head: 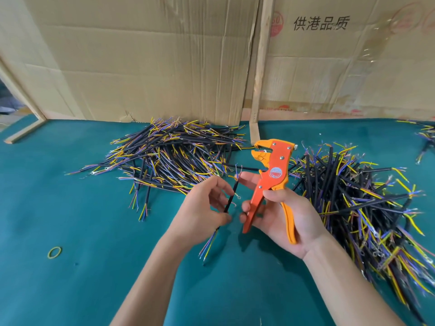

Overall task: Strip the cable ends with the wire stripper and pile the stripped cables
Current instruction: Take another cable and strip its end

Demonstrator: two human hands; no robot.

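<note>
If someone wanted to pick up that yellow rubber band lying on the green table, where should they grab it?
Probably from straight above, pinching any stretch of the yellow rubber band: it lies flat as an open loop on the green table, nothing touching it, so no side is better.

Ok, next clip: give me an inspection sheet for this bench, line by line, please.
Surface: teal felt-like table cover.
Job's things: orange metal wire stripper, head open; one black sheathed cable with coloured cores.
Clutter: yellow rubber band lying front left.
Grippers: left hand pinches the black cable between its fingers; right hand grips the stripper's handles.
Cables: large heap of black cables behind the left hand; second heap beside the right hand; a few more at the far right edge.
Surroundings: brown cardboard sheets as back wall, printed characters on the right one; wooden strip between them.
</note>
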